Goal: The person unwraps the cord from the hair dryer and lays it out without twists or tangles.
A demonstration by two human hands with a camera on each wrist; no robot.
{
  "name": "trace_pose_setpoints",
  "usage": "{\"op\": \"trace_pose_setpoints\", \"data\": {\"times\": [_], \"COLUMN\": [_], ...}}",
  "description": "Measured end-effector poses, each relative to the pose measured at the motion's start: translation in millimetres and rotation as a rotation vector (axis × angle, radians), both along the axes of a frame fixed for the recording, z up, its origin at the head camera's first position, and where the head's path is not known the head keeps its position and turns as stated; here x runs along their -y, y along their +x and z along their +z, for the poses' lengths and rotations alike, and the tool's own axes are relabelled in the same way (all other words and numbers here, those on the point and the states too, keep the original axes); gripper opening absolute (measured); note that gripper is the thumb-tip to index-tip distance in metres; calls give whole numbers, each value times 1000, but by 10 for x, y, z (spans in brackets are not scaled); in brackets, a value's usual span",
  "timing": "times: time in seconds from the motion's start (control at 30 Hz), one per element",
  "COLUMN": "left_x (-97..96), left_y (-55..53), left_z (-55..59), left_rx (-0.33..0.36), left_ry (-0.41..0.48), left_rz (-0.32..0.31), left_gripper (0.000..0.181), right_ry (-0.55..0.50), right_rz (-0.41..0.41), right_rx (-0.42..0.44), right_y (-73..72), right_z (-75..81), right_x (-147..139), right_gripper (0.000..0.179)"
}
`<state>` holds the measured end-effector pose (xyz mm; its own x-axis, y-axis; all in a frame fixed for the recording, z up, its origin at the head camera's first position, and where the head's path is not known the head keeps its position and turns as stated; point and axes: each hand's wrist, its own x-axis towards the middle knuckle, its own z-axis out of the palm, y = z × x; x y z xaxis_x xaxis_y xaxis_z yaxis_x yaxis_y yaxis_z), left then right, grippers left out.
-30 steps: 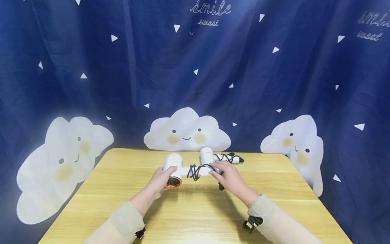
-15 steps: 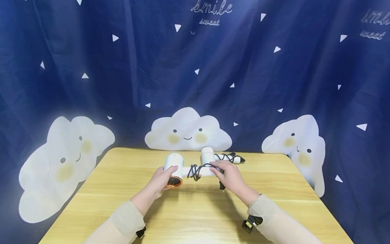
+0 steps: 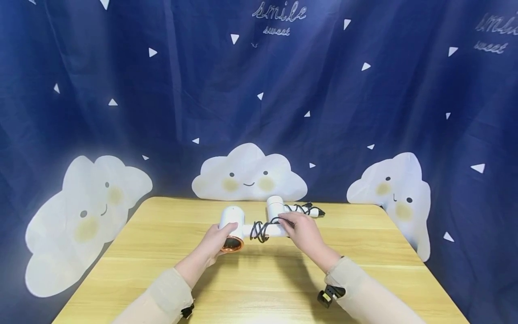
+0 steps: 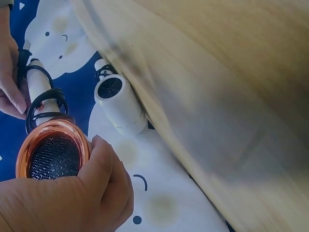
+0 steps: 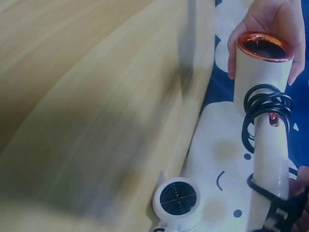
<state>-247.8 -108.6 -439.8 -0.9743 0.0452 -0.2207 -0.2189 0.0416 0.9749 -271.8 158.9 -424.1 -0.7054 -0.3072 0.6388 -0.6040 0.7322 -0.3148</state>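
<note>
Hair dryer (image 3: 232, 220), held in left hand (image 3: 213, 241)

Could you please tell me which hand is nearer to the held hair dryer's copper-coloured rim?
The left hand: it grips the barrel beside the rim. The right hand is farther, holding the cord near the far end of the handle.

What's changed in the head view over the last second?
The right hand has shifted slightly left, and the plug that hung below it is now out of the head view. The held hair dryer sits marginally lower in the picture. No visible release. The left hand still grips the dryer, the cord stays wound round the handle, and the second hair dryer hasn't moved.
</note>
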Motion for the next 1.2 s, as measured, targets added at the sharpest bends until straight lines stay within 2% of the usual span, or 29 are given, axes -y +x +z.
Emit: {"op": "trace_pose_setpoints", "data": {"times": [0.43,0.63,0.9,1.2], "left_x": [-1,0,-1,-1], "left_y": [0,-6,6,-10], "left_z": [-26,-43,-52,-87], "left_rx": [1,-9,-8,-6], "left_ry": [0,-1,-12,-16], "left_rz": [-3,-1,-14,-12], "left_gripper": [69,66,68,72], "right_ry": [-4,54,102,197], "right_rz": [16,-3,30,91], "right_rx": [88,122,74,-61], "right_y": [30,54,62,30], "right_z": [92,164,231,355], "right_x": [50,94,129,115], "right_gripper": [15,12,11,16]}}
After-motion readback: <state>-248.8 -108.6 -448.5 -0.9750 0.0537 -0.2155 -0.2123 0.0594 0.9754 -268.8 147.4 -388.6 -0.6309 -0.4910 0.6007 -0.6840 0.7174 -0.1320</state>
